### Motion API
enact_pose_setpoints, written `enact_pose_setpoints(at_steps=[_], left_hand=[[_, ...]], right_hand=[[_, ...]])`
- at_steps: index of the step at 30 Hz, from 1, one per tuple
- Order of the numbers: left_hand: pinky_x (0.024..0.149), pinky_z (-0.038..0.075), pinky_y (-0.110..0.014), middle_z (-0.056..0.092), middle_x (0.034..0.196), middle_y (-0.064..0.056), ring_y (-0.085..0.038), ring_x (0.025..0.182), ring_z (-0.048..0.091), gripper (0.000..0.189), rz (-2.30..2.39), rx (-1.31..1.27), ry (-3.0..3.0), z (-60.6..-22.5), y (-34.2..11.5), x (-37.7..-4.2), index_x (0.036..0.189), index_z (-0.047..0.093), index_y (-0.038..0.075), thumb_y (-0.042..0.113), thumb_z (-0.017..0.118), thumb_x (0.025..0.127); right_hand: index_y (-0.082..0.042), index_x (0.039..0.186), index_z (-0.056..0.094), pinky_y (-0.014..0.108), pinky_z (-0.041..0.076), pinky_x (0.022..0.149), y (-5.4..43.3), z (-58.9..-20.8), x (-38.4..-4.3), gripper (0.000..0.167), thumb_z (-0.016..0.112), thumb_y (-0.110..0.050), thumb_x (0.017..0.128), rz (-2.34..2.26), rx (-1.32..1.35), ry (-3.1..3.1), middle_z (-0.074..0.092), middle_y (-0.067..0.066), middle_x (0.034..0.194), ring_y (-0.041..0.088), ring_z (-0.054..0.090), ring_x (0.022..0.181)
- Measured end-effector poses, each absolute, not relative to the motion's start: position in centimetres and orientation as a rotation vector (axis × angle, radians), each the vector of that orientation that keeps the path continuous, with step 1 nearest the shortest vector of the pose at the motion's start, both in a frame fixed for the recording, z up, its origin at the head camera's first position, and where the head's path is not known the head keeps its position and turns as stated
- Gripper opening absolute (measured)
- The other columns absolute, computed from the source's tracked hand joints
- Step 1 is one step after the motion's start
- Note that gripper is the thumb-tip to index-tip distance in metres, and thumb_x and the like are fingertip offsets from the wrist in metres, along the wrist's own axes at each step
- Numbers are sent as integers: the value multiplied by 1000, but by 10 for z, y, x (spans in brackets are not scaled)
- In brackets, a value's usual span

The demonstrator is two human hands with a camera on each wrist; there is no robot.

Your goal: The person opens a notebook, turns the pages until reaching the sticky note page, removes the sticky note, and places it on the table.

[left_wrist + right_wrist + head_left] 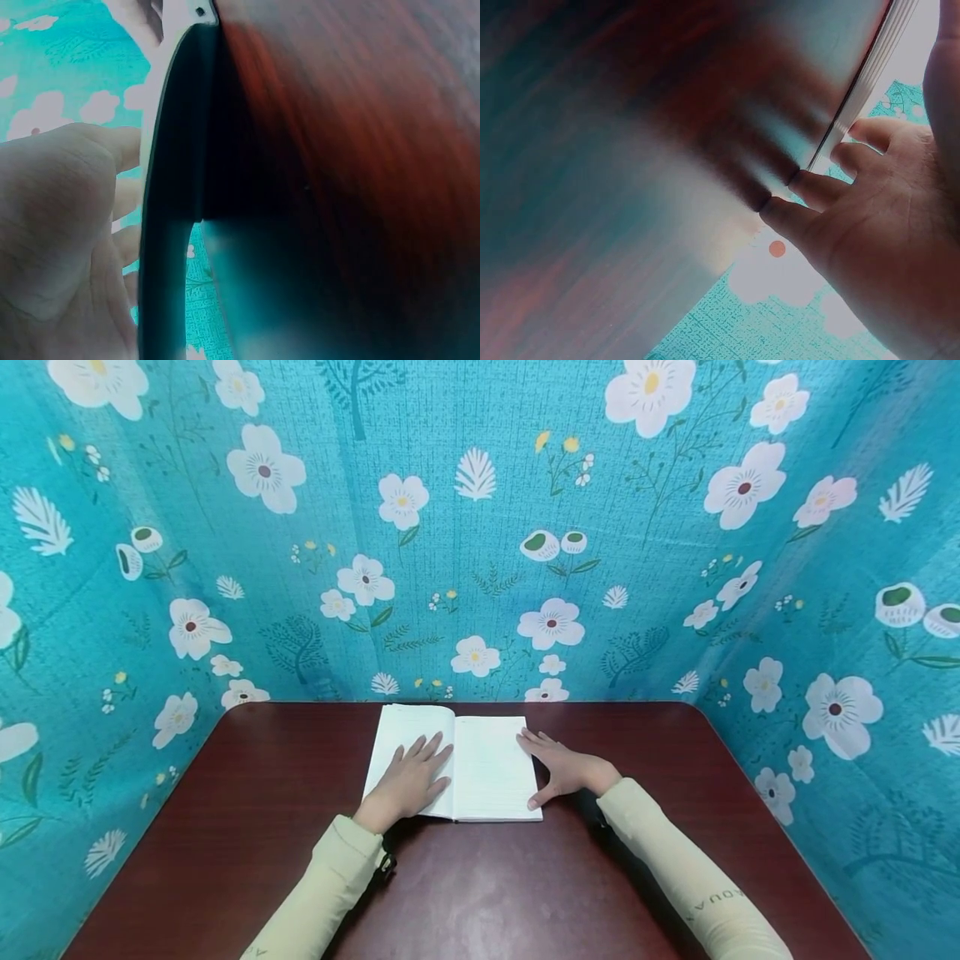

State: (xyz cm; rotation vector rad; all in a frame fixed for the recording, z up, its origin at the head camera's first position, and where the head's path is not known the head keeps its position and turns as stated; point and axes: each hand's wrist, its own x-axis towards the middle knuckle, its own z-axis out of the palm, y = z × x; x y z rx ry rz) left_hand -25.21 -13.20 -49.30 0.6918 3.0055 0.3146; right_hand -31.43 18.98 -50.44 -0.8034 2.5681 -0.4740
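An open notebook (491,768) with pale, faintly lined pages lies near the table's far edge. My left hand (408,783) rests flat on its left page, fingers spread. Along the right edge, my right hand (566,768) touches the notebook, with its thumb at the lower right corner and its fingers near the upper part. In the right wrist view, the fingers of my right hand (855,187) reach the edge of the notebook's page stack (870,82). The left wrist view has my left palm (56,225) beside a dark curved strip that I cannot identify.
The dark red-brown table (480,893) has rounded far corners. A turquoise flowered curtain (480,568) hangs behind it and along both sides. A small black device (386,864) sits at the left wrist, by the light sleeve (330,877).
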Motion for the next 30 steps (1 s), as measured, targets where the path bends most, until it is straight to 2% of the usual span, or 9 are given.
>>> enact_pose_setpoints(at_steps=[12,19,30], left_hand=[[116,25,-70,30,165,-16,-42,152,27,57,343,593,2949,-501,-134,-251,157,41,13,38,49,107],[114,24,-73,26,167,-14,-42,153,24,58,434,503,2886,-506,-137,-253,159,37,18,39,49,107],[120,18,-68,16,171,-9,-37,156,16,61,324,512,2830,-513,-141,-256,163,26,21,43,40,109]], right_hand=[[-11,165,12,59,19,123,189,-505,-314,128,88,-56,71,-480,-790,2573,6,9,172,38,2,158],[-13,165,13,61,20,122,188,-507,-314,129,88,-59,70,-467,-779,2585,7,8,172,39,2,157],[-13,165,12,61,20,122,189,-508,-314,130,87,-60,70,-455,-772,2587,6,8,172,40,2,157]])
